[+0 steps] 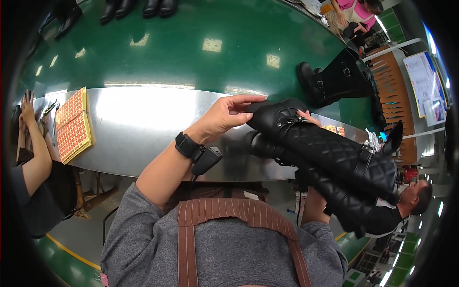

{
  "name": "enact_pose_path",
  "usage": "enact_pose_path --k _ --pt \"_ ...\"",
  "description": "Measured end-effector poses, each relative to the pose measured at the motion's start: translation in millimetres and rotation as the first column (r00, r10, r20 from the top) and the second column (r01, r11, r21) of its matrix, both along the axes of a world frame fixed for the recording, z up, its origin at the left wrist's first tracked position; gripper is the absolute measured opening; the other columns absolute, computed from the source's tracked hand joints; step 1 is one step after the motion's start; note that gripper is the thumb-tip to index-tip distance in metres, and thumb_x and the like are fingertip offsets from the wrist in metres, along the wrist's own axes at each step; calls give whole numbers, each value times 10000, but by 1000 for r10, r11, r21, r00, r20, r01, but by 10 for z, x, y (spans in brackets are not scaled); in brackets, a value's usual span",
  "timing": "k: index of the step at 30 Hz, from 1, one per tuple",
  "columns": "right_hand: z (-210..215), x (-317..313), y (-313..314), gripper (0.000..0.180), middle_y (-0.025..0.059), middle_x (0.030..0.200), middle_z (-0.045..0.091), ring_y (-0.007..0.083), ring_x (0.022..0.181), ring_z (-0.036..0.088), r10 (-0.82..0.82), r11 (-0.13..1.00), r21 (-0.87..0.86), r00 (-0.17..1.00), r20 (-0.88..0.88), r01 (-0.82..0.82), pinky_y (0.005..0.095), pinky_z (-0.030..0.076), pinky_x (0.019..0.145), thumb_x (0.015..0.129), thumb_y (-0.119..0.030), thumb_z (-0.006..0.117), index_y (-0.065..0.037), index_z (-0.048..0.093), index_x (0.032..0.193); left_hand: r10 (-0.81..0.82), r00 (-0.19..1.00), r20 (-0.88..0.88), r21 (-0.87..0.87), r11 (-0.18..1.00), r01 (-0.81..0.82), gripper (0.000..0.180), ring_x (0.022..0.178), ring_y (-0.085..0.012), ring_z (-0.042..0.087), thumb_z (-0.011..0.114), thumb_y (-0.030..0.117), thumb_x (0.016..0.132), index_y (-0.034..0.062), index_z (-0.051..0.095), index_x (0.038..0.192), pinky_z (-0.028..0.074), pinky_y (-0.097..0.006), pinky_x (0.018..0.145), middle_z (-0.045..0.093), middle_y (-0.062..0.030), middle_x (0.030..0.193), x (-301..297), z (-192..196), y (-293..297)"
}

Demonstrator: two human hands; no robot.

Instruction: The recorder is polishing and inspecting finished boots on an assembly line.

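Observation:
A tall black quilted boot (330,146) with buckled straps lies tilted across my right side, its toe toward the middle. At that toe is my left hand (222,117), thumb and fingers closed about its tip. Fingers of my right hand (308,117) curl over the far side of the boot near the ankle strap; the rest of that hand is hidden behind the boot. Just below, a second matching boot (306,177) lies alongside, its toe above the steel table edge. Whether my right hand also grips this second boot I cannot tell.
A stack of sheets with red round stickers (74,126) lies on the steel table (143,115) at left, near another person's arms (36,129). More black boots (334,79) stand on the green surface (181,43). Other people are at right and far right.

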State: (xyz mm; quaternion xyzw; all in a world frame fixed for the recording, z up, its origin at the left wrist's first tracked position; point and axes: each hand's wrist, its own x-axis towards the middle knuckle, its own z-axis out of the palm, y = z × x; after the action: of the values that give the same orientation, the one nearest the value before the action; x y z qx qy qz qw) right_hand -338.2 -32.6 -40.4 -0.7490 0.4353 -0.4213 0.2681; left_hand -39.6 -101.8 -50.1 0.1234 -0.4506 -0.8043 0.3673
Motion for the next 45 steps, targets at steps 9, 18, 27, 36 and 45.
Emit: enact_pose_path --k 9,18,27,36,45 --pt "25 3 377 453 162 1256 594 322 1193 541 -583 780 -580 609 -538 235 434 380 1057 850 -197 692 -36 573 1257 10 1000 8 272 962 -12 530 1172 -202 568 542 210 967 12 364 1425 480 -331 985 566 -134 1269 -93 13 49" --pt "12 238 310 431 120 1185 622 246 1078 587 -515 837 -419 765 -388 351 351 447 975 780 5 733 -2 610 1192 72 991 111 232 968 -96 366 1108 -131 596 512 214 998 16 533 1306 506 -313 949 626 -68 1182 -158 -64 75" --pt "267 843 39 339 38 1042 661 135 938 617 -519 846 -33 837 174 532 275 478 864 756 7 780 27 650 1068 190 977 92 77 977 -198 531 1099 -110 550 543 222 986 57 346 1450 480 -267 913 576 -55 1201 -254 -72 171" --pt "545 1222 -76 411 97 1037 659 219 951 626 -589 805 181 796 140 565 332 470 871 777 -195 802 18 638 1089 -8 966 -258 501 854 141 583 1229 -185 506 516 448 974 81 395 1411 409 -360 1050 524 -73 1341 -368 -146 254" --pt "1199 1143 216 752 192 1299 510 297 1197 535 -378 899 -246 926 -17 363 393 460 968 665 -177 868 -8 462 1275 -10 900 -435 465 854 235 809 1302 -315 462 453 648 895 72 356 1455 351 -465 1115 440 -174 1437 -149 -9 97"
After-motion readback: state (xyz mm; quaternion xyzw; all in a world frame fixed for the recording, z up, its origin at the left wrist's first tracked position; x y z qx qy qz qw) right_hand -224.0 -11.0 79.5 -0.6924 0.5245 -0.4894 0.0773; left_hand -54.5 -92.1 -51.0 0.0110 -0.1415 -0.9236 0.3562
